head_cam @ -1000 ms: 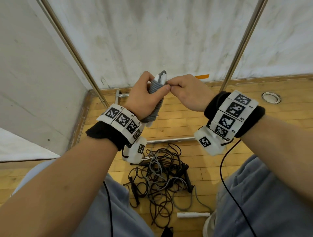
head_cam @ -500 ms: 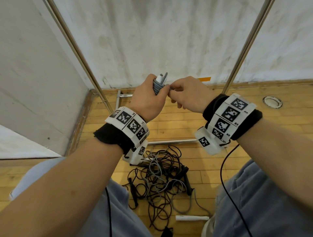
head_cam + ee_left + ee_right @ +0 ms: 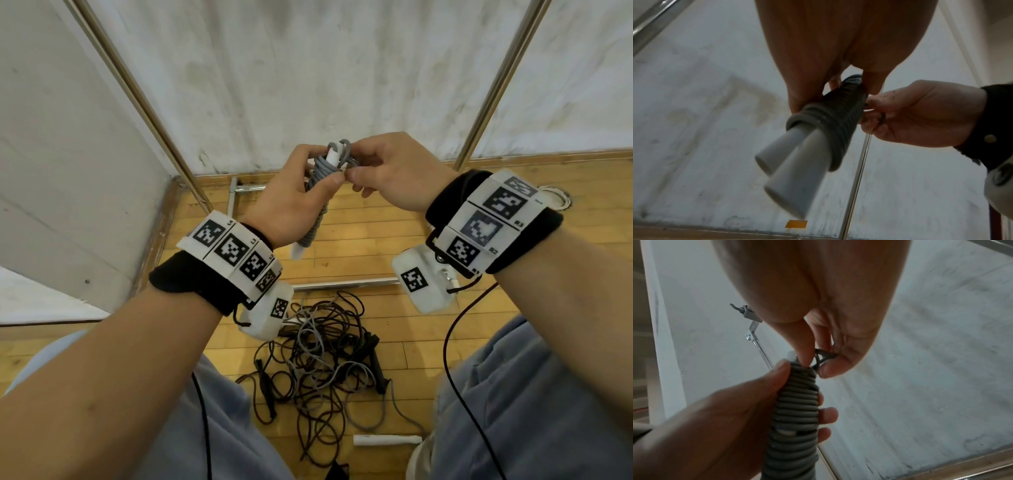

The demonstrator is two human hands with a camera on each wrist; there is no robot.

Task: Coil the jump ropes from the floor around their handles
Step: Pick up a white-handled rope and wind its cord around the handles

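A grey jump rope [image 3: 317, 202] [image 3: 795, 410] is wound tightly round its two white handles [image 3: 789, 168], held upright at chest height. My left hand [image 3: 291, 202] [image 3: 719, 423] grips the wound bundle round its middle. My right hand [image 3: 387, 174] [image 3: 918, 113] pinches the last grey loop [image 3: 823, 356] at the bundle's top end between thumb and fingers. On the floor below lies a tangled pile of dark and grey jump ropes [image 3: 318, 370] with black handles, and one loose white handle [image 3: 387, 439] beside it.
A metal frame stands around me: slanted poles [image 3: 144, 106] [image 3: 493, 96] and a floor bar [image 3: 342, 283]. White sheeting [image 3: 308, 68] hangs behind. The floor is wood planks [image 3: 359, 246], with a round drain cover [image 3: 558, 198] at right. My knees flank the pile.
The bundle has tilted so more of its wound length and lower white end show below my left hand. My right hand has shifted up to the top loop.
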